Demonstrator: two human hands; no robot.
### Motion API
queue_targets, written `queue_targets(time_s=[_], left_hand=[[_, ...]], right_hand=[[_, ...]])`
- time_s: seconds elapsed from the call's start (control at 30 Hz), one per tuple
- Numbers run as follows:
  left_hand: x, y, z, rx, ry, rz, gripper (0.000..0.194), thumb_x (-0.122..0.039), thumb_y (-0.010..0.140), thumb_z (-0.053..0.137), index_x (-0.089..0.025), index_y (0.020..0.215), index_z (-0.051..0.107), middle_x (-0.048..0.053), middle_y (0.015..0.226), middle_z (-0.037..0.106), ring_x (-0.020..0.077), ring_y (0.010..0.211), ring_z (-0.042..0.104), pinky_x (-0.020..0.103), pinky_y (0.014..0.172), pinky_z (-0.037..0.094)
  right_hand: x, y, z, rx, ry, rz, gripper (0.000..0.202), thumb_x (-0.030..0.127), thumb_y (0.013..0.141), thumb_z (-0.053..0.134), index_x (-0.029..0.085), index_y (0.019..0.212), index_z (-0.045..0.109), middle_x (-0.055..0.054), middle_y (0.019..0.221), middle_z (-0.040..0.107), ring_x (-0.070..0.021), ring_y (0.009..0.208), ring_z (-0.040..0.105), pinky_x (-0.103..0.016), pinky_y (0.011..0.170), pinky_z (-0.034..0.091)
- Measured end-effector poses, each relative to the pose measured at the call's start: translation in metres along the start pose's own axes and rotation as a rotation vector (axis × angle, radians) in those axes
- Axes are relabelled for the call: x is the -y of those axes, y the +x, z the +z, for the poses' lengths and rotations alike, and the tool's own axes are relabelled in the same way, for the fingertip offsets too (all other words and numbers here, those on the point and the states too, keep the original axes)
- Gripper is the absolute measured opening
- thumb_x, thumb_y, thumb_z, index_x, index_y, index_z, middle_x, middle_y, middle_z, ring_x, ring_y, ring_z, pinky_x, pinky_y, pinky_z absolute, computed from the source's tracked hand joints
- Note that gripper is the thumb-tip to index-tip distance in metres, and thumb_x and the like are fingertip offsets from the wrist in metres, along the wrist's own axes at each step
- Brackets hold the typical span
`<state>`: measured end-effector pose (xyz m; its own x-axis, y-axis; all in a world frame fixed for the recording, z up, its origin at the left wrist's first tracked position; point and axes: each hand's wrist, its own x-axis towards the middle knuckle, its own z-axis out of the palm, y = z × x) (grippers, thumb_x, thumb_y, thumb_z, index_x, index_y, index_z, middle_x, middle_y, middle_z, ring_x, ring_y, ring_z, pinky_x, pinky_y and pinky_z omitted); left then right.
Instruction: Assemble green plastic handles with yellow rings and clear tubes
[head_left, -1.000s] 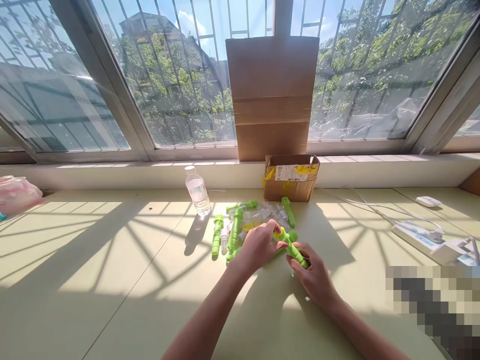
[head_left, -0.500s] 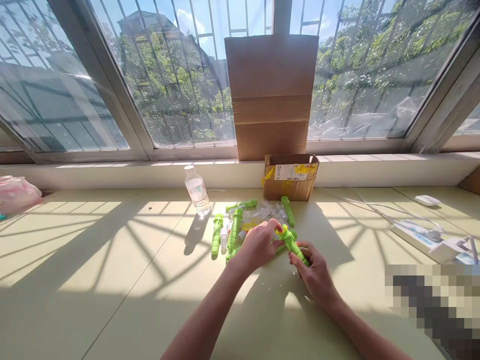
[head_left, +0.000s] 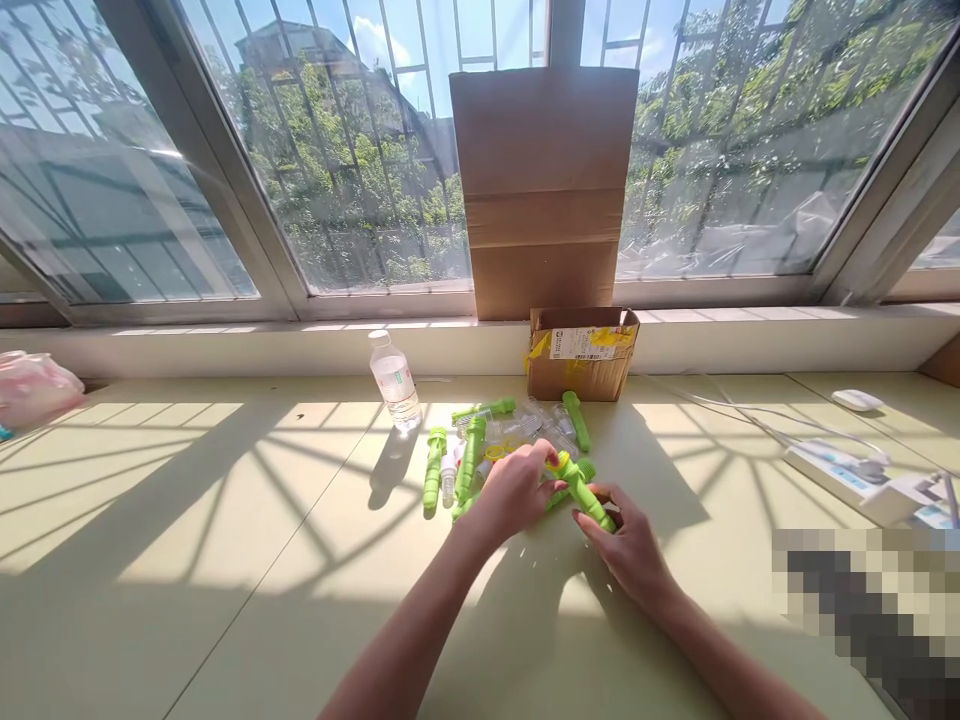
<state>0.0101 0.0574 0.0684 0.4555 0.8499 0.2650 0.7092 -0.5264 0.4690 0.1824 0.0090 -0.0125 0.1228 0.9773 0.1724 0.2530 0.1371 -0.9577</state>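
Green tube (head_left: 582, 490) held at both ends

The left hand (head_left: 517, 490) pinches a yellow ring (head_left: 559, 462) at the tube's far end; the right hand (head_left: 632, 552) grips its near end between thumb and fingers. The tube slants between both hands. Clear plastic parts (head_left: 528, 425) lie beyond the left hand. A bottle (head_left: 395, 386) stands farther left; a cardboard box (head_left: 579, 380) stands beyond both hands.

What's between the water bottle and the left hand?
Head view, from water bottle to left hand: a green tube, a small clear tube, another green tube, then a yellow ring.
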Motion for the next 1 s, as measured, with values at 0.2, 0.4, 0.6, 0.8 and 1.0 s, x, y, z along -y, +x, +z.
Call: queue_targets(time_s=[0.2, 0.4, 0.6, 0.8, 1.0], left_hand=[[-0.005, 0.000, -0.001, -0.032, 0.004, -0.010, 0.020, -0.038, 0.085, 0.058, -0.023, 0.098, 0.054, 0.002, 0.096, 0.066, 0.0186, 0.077, 0.063, 0.033, 0.071, 0.049], [-0.006, -0.001, -0.006, 0.010, 0.018, -0.007, 0.027, -0.036, 0.079, 0.065, -0.024, 0.100, 0.054, 0.002, 0.096, 0.066, 0.0186, 0.076, 0.064, 0.032, 0.072, 0.049], [-0.005, -0.001, -0.009, 0.055, -0.017, -0.008, 0.027, -0.036, 0.079, 0.065, -0.023, 0.100, 0.055, 0.002, 0.093, 0.066, 0.0187, 0.076, 0.063, 0.032, 0.073, 0.049], [-0.002, 0.001, -0.010, 0.060, -0.032, 0.025, 0.031, -0.038, 0.075, 0.070, -0.023, 0.098, 0.055, 0.002, 0.098, 0.066, 0.0199, 0.079, 0.063, 0.034, 0.073, 0.048], [-0.003, 0.000, -0.008, 0.040, -0.013, 0.016, 0.022, -0.032, 0.079, 0.064, -0.024, 0.097, 0.055, 0.001, 0.092, 0.066, 0.0187, 0.076, 0.062, 0.031, 0.068, 0.047]], right_hand=[[0.009, -0.003, -0.001, -0.021, -0.040, -0.074, 0.034, 0.044, 0.081, 0.061, 0.015, 0.097, 0.065, -0.005, 0.077, 0.064, -0.0180, 0.069, 0.055, -0.027, 0.063, 0.044], [0.018, -0.005, -0.001, 0.006, 0.028, 0.006, 0.037, 0.051, 0.080, 0.059, 0.016, 0.089, 0.068, -0.003, 0.068, 0.060, -0.0163, 0.060, 0.052, -0.025, 0.053, 0.041], [0.023, -0.003, -0.004, 0.118, 0.190, 0.043, 0.038, 0.053, 0.082, 0.057, 0.017, 0.068, 0.058, 0.001, 0.060, 0.051, -0.0102, 0.049, 0.039, -0.023, 0.046, 0.030], [0.022, 0.000, -0.009, 0.217, 0.271, 0.106, 0.043, 0.058, 0.081, 0.056, 0.016, 0.074, 0.061, 0.001, 0.062, 0.054, -0.0084, 0.046, 0.036, -0.024, 0.044, 0.026], [0.015, 0.002, -0.008, 0.200, 0.280, 0.142, 0.049, 0.058, 0.078, 0.061, 0.018, 0.106, 0.057, 0.004, 0.055, 0.054, -0.0086, 0.039, 0.034, -0.022, 0.039, 0.024]])
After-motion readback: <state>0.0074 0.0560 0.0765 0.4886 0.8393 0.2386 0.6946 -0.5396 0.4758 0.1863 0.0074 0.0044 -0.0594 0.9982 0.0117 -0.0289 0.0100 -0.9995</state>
